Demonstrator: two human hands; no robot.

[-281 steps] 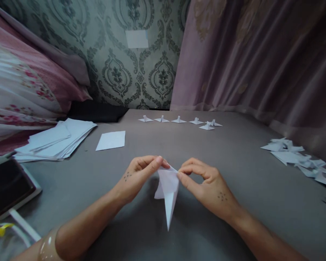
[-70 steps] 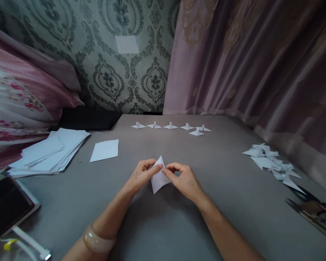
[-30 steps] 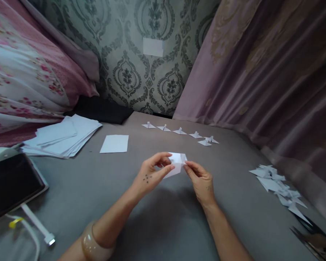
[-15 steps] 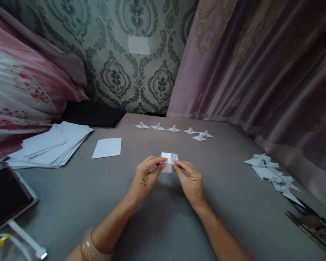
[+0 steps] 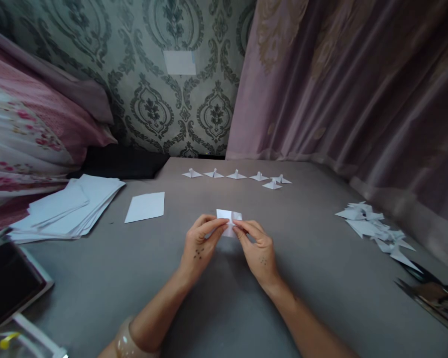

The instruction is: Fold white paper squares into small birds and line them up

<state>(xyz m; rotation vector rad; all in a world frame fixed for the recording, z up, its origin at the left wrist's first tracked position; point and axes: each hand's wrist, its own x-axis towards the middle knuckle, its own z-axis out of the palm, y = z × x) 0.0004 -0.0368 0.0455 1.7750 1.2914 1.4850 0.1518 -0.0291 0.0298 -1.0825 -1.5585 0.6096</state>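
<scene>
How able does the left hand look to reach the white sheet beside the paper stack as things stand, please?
Probably yes: nothing visible stands between the left hand and the white sheet, though that hand's fingers pinch folded paper.

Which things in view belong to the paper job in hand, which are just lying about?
Likely in the job:
folded paper, pinched by the left hand and right hand
loose square sheet
sheet stack
row of folded pieces
heap of folded pieces

Likely just lying about:
dark-screened device
white cable
black flat item
right-edge items, unclear

Grey table (image 5: 302, 214) bears papers (image 5: 67, 206), folded figures (image 5: 236, 175), perhaps scissors (image 5: 406, 288).
</scene>
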